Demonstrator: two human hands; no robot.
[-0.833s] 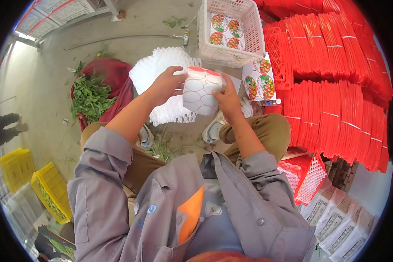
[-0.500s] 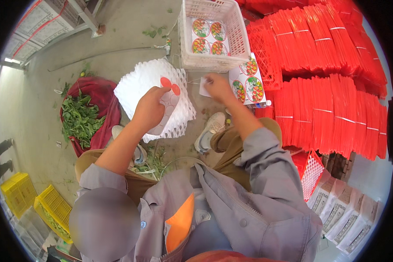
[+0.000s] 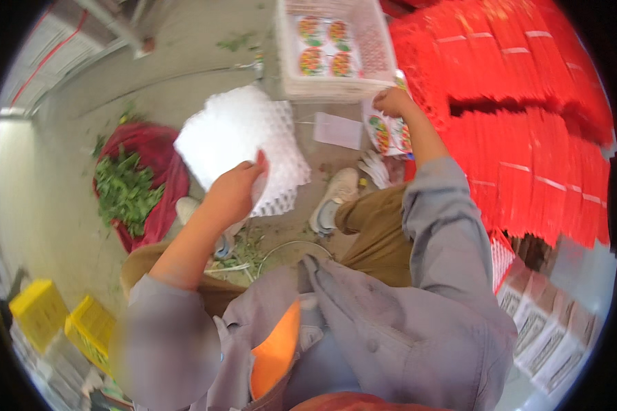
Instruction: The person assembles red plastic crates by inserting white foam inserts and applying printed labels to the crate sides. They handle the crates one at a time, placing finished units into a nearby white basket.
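My left hand [image 3: 233, 193] is closed on a sticker sheet [image 3: 260, 179], a pale strip with red round stickers, blurred and seen nearly edge-on. It is beside a stack of white foam netting [image 3: 219, 130] on the floor. My right hand [image 3: 393, 104] is over the far end of a printed cardboard piece [image 3: 379, 134] with round vegetable pictures. Its fingers are curled together, and whatever they hold is hidden. A white card [image 3: 338, 131] lies on the floor between the netting and the printed cardboard.
A white plastic crate [image 3: 336, 89] with printed pieces inside stands at the far middle. Bundled red net bags [image 3: 507, 164] are piled on the right. A dark red sack [image 3: 164, 147] of green leaves [image 3: 127, 188] sits on the left. Yellow crates [image 3: 38, 312] are at lower left.
My right hand has moved right from the white card to the printed cardboard, uncovering the card. My left hand has drawn slightly nearer me, and the sticker sheet has tilted off the foam netting.
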